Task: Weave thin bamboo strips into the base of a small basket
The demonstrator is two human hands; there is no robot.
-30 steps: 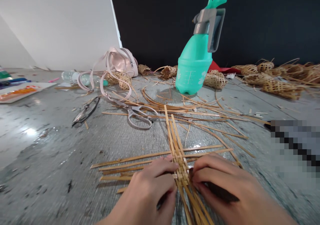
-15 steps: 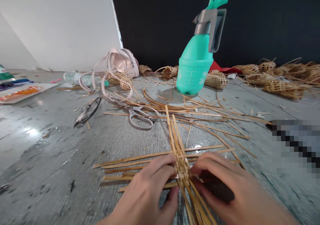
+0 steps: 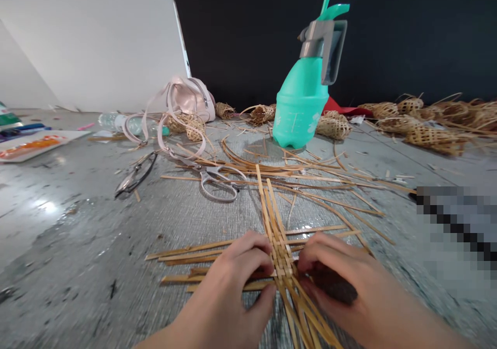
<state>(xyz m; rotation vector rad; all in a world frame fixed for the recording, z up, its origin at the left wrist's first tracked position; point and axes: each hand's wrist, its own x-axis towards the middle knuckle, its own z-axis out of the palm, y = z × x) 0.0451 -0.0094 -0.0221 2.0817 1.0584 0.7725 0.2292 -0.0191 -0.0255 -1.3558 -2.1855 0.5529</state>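
Observation:
A small checkered weave of bamboo strips (image 3: 282, 260) lies flat on the grey table, its loose ends spreading out in a cross. Against its left edge are the curled fingers of my left hand (image 3: 235, 284), gripping the side strips, with the thumb low beside the weave. My right hand (image 3: 347, 276) is bent around the opposite edge, fingertips and thumb closed on the strips there. The right fingertips are partly hidden by the hand's own shadow. Beyond the weave rests a pair of grey-handled scissors (image 3: 222, 183).
A teal spray bottle (image 3: 298, 100) stands at the back. Loose bamboo strips (image 3: 326, 178) are strewn behind the weave. Eyeglasses (image 3: 135, 175), a pink bag (image 3: 194, 98) and a plastic bottle (image 3: 134, 124) lie left. Woven baskets (image 3: 430, 134) line the back right.
Both hands stay at the weave's two sides, with slight finger shifts. My left hand has drawn a little left and upward. The side strips on the left sit slightly closer together.

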